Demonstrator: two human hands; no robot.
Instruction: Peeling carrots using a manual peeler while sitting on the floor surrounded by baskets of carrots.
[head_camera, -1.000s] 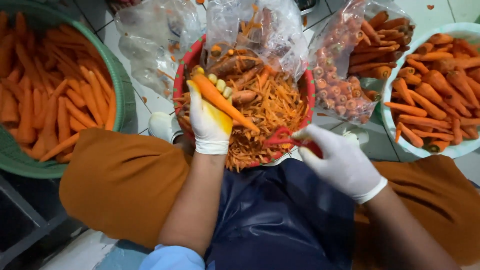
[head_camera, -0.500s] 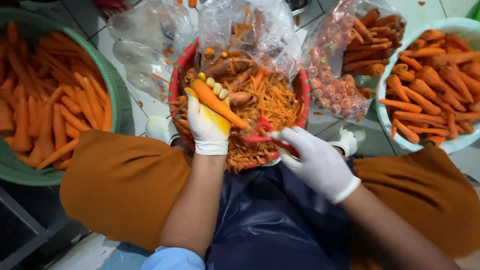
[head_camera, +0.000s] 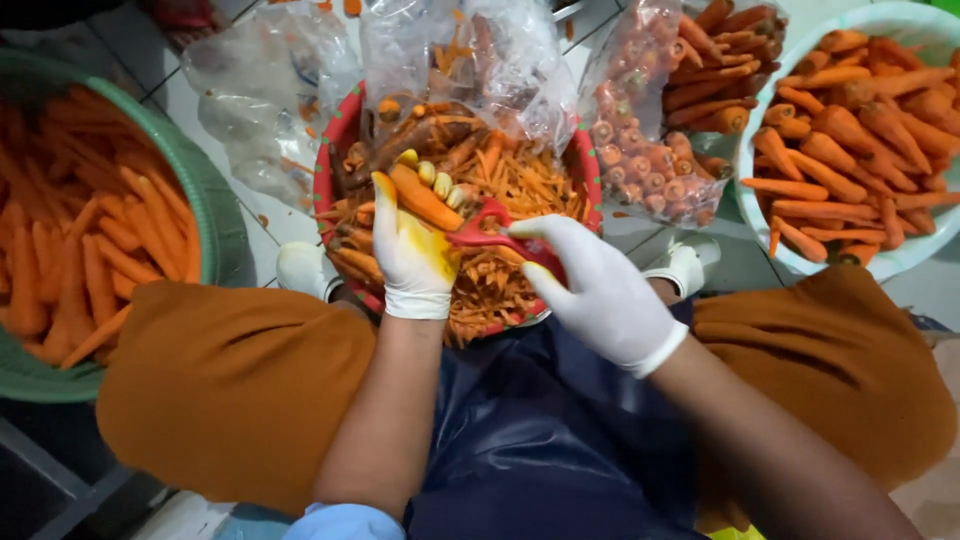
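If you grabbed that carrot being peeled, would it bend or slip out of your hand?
The carrot probably stays stiff: it juts straight out of the left hand without sagging. It may be a bit slippery, since its peeled surface looks wet and the glove is stained yellow. Being round and tapered, it would likely roll if set down.

Pale tiled floor with dark grout lines — evenly lit, scattered orange scraps.
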